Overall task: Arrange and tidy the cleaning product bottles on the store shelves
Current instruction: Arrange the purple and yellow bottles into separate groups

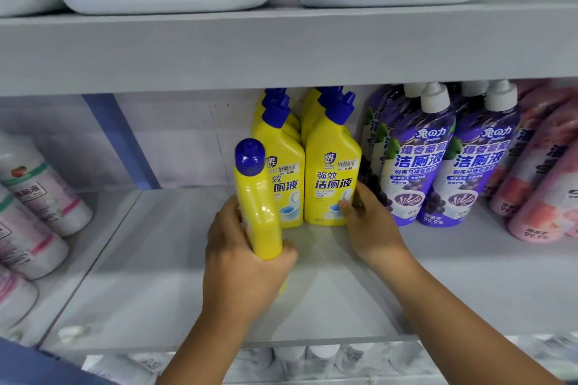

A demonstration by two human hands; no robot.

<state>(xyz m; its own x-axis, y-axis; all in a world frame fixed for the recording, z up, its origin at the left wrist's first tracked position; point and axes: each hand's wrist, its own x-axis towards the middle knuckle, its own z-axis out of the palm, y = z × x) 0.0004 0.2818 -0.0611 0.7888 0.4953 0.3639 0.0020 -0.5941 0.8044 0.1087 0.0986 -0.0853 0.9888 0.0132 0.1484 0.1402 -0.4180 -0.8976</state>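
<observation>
Partly done: two yellow rows (308, 147) faced at centre frame. Left hand (247, 262) grasping loose yellow bottle (258, 206), unplaced; right hand (369, 219) gripping front-row bottle (333, 172). Shelf (156, 259) left bare.

Blue upright (122, 140) behind shelf, left.

The right-hand yellow bottle (333, 172) on the shelf reads 强效 洁厕液, with a price sticker marked 8.00 above it. The yellow bottle beside it (286, 178) shows only 效 and 厕液, plus the same 8.00 sticker. The two front purple bottles (416, 165) (478, 162) read 兔の力, 爆香葡萄 洁厕液 and 99.9% near the base. A pink bottle (538, 215) also shows 99.9%.
</observation>
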